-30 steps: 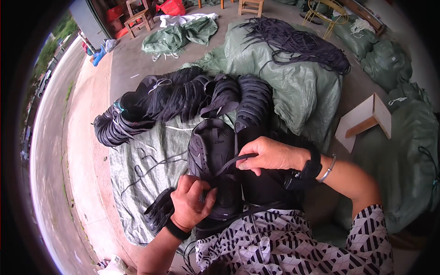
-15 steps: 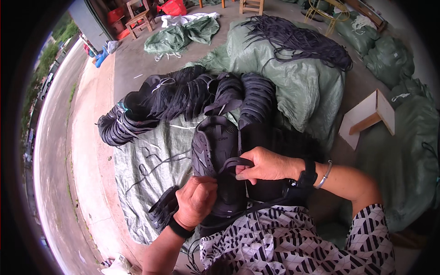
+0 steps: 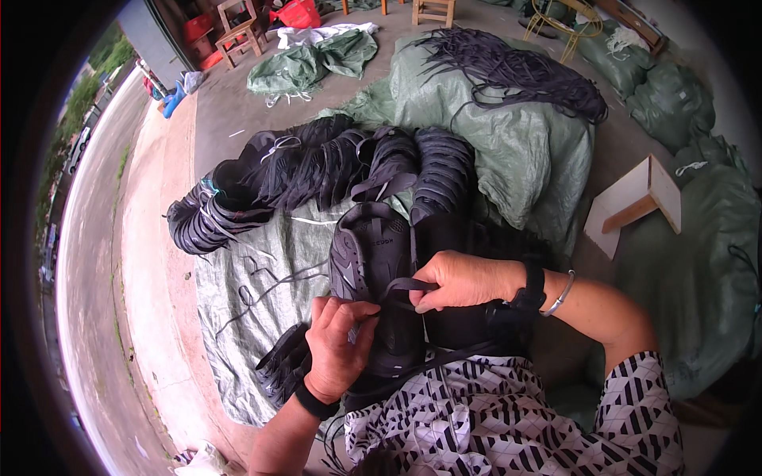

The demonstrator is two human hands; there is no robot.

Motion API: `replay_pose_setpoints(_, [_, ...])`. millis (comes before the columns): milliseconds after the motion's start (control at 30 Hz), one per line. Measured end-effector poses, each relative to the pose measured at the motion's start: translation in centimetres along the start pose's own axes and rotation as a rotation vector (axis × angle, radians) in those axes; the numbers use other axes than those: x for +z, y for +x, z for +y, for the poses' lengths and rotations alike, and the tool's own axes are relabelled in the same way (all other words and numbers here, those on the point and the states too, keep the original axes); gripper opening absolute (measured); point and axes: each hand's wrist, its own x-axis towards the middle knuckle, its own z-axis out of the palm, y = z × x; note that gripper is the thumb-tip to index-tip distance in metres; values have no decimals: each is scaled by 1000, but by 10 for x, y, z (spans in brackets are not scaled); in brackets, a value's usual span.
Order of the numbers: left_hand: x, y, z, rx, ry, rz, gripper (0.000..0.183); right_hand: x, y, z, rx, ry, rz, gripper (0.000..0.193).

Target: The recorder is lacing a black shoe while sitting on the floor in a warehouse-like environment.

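A black shoe (image 3: 370, 238) lies in front of me with its opening pointing away and its toe near my lap. A flat black shoelace (image 3: 406, 284) rises in a loop from its lacing area. My right hand (image 3: 468, 282) is closed, pinching that lace between thumb and fingers just right of the shoe. At the shoe's left lacing edge, my left hand (image 3: 340, 339) has thumb and forefinger pressed together; what lies between them is hidden. Another dark shoe part (image 3: 286, 361) rests left of my left wrist. Dark material right of the shoe is partly hidden by my right arm.
Rows of nested black shoe uppers (image 3: 317, 163) curve beyond the shoe on a green woven sheet (image 3: 238, 317). Many dark laces (image 3: 516, 71) are heaped on a covered mound (image 3: 508, 151). A white board piece (image 3: 639, 198) stands right, near full green sacks (image 3: 675, 103). A wooden chair (image 3: 236, 32) is far left.
My left hand has shifted slightly up and its fingers have opened from a fist-like curl into a pinch at the lacing edge. My right hand has moved slightly, still gripping the lace.
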Motion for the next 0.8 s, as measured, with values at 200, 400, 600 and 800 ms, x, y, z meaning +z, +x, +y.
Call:
replay_pose_setpoints(200, [-4, 0, 16, -76, 146, -12, 40, -4, -1, 1, -87, -281, 49, 13])
replay_pose_setpoints(400, [-1, -18, 6, -180, 44, -59, 64, -17, -5, -13, 6, -89, -184, 22])
replay_pose_setpoints(600, [5, -28, 20, -244, 91, -89, 75, -51, 4, -5, 87, 505, -57, 40])
replay_pose_setpoints(800, [6, -34, 27, -221, 203, -165, 74, -43, 40, -57, -275, 625, 348, 41])
